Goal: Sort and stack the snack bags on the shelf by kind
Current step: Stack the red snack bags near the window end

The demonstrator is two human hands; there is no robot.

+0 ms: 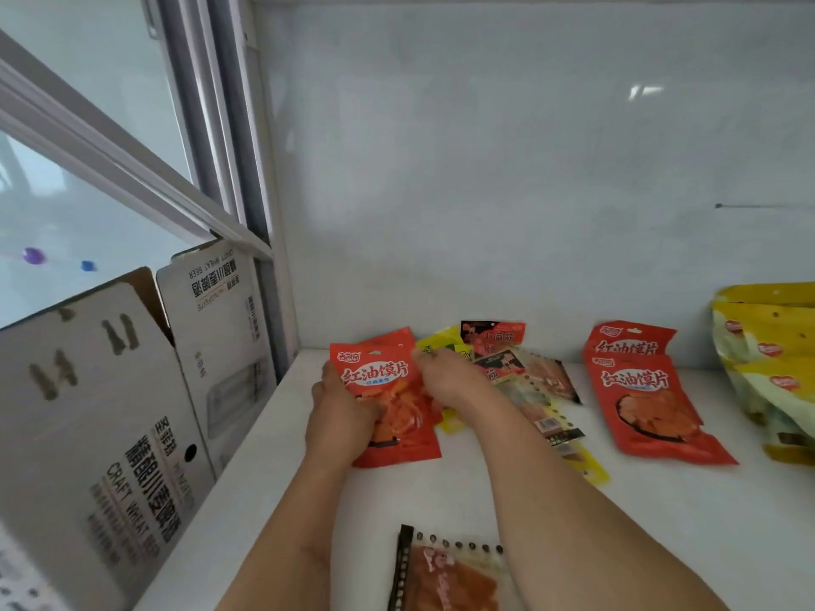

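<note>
Red snack bags at the left end of the white shelf, a small stack of at least two, held between both hands. Head view, the only one: left hand clamps the stack's left edge and lower half, fingers curled over the face; right hand pinches the top right corner, thumb on the printed side. Stack's long axis runs away from the person, top tilted slightly left. Matching pile of red bags, same print, two visible, lies well apart to the right, long axis leaning the same way. Between the two sits a mixed heap: yellow, black-and-red and clear packets overlapping, not yet sorted. Right hand and forearm cross over the front of that heap. A clear packet with a black edge lies alone near the shelf's front lip, between the forearms. Large yellow bags stacked at the far right. Judgement: the held stack belongs with the right-hand red pile, so the move goes rightward across the heap; right hand is the nearer one. Cardboard beer boxes stand off the shelf's left end.
</note>
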